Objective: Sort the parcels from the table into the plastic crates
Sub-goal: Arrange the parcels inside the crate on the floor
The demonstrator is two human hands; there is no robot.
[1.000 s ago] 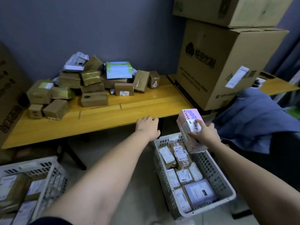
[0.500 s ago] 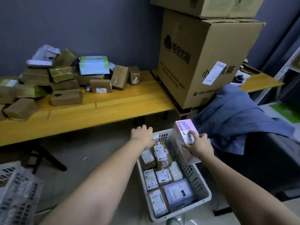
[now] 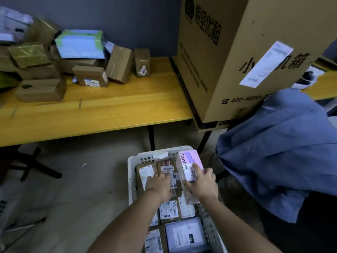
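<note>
Both arms reach down into the white crate. The right hand grips the pink box at the crate's far right side, its long side pointing away. The left hand lies flat, fingers straight, on the brown parcels beside it.

The pink box printed "Cont", labelled on top, sits tilted at the far right corner of the white crate, gripped by the right hand; brown labelled parcels lie flat under the left hand; more parcels are heaped on the yellow table, far beyond it.
</note>
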